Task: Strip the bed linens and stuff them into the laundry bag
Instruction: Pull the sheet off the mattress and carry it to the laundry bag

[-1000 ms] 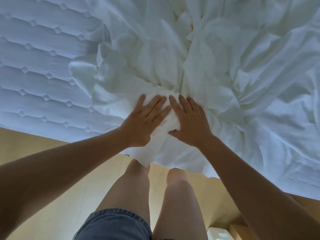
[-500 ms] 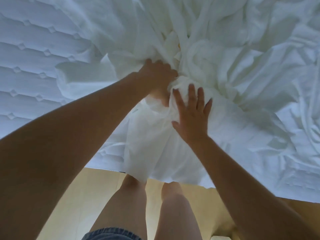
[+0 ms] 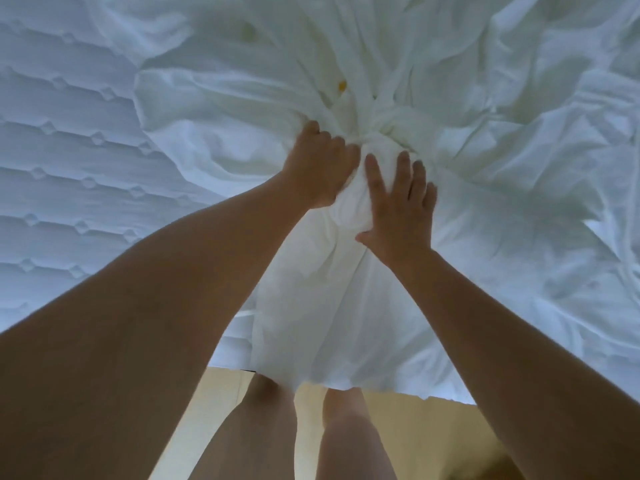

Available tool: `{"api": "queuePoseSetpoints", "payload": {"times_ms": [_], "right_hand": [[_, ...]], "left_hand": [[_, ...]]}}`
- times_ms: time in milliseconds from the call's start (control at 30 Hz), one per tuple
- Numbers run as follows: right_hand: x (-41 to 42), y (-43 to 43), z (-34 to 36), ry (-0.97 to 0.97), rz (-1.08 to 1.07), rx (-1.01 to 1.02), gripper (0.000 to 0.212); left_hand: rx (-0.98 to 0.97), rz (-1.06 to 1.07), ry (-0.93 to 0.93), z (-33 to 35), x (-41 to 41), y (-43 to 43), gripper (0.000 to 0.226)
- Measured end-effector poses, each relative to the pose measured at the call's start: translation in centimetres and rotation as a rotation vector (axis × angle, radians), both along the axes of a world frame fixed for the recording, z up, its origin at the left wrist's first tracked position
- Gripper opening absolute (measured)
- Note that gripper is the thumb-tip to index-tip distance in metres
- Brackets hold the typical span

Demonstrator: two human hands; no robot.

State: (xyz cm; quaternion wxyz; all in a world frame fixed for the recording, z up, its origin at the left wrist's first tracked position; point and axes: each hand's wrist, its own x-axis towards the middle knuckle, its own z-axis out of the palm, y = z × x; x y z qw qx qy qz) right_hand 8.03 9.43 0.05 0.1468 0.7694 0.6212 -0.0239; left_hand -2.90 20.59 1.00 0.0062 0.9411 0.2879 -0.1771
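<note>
Soft, cool light in a wide-angle, slightly hazy view.
The sheet (image 3: 485,174) is brightest at the far middle, almost washed out, its folds casting faint shadows; the mattress (image 3: 69,150) at left has a blue cast. The near arms (image 3: 156,306) look dark, backlit. Quilting lines bow toward the left edge, and the floor's (image 3: 415,427) near right corner is blurred.

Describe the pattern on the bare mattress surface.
The mattress is white, quilted in wavy rows with small dimples; head view.
</note>
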Motion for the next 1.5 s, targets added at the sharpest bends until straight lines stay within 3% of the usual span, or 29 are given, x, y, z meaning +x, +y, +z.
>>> {"api": "queuePoseSetpoints", "payload": {"times_ms": [67,133,200,367,467,533,667,700,767,867,933,967,1033,1133,1233,1333,1400,1467,1500], "right_hand": [[0.9,1.0,0.3,0.007,0.051,0.064,0.113],[1.3,1.9,1.5,0.107,0.076,0.018,0.093],[1.3,1.9,2.7,0.250,0.067,-0.158,0.081],[-0.5,0.2,5.1,0.514,0.101,-0.691,0.082],[-2.6,-2.6,3.3,0.613,0.119,-0.897,0.078],[-3.0,-4.4,2.7,0.652,0.080,-0.816,0.087],[-1.3,-6.7,3.4,0.818,-0.053,-0.536,0.099],[-1.0,-7.1,3.6,0.822,-0.068,-0.476,0.100],[-1.0,-7.5,3.9,0.750,-0.073,-0.367,0.101],[-1.0,-8.5,3.4,0.595,-0.082,-0.164,0.093],[-1.6,-9.9,2.8,0.533,-0.097,0.017,0.076],[-2.3,-10.7,2.6,0.510,-0.096,0.142,0.063],[-3.9,-12.2,2.5,0.467,-0.073,0.314,0.050],[-5.2,-13.4,2.4,0.402,0.124,0.245,0.074],[-3.9,-11.0,1.6,0.239,0.256,0.134,0.116],[-2.3,-5.5,1.9,0.188,0.212,0.035,0.125],[-1.1,-1.9,2.4,0.269,0.160,-0.158,0.126],[0.4,1.1,2.7,0.357,0.144,-0.280,0.129],[1.1,2.5,2.8,0.389,0.142,-0.313,0.131]], "left_hand": [[-0.050,0.075,-0.023,0.5,0.4,0.1,0.015],[-0.085,0.127,-0.003,1.0,0.4,0.0,0.015],[-0.223,0.175,0.066,1.8,-0.2,-0.4,0.017],[-0.856,0.361,0.265,3.7,-4.3,-4.7,0.032],[-1.017,0.441,0.313,2.6,-7.2,-9.2,0.040],[-0.883,0.421,0.280,1.8,-7.9,-10.8,0.048],[-0.398,0.206,0.112,2.1,-8.5,-12.8,0.095],[-0.245,0.185,-0.009,2.2,-8.8,-14.1,0.096],[0.022,0.110,-0.293,1.7,-9.4,-17.9,0.073],[0.060,-0.068,-0.180,-0.3,-10.3,-21.7,0.054],[0.030,-0.101,-0.131,-1.6,-10.0,-21.1,0.045],[0.010,-0.116,-0.097,-1.5,-9.6,-20.1,0.046],[-0.058,-0.104,-0.067,-0.8,-8.5,-16.6,0.071],[-0.432,0.013,0.057,0.8,-6.9,-10.1,0.119],[-0.579,0.177,0.011,2.3,-5.2,-5.8,0.130],[-0.438,0.311,0.011,3.3,-5.3,-3.7,0.121],[-0.204,0.366,-0.110,3.5,-6.0,-3.6,0.104],[0.091,0.301,-0.324,2.5,-6.4,-5.5,0.079],[0.170,0.227,-0.336,1.8,-6.4,-6.7,0.079]]}}
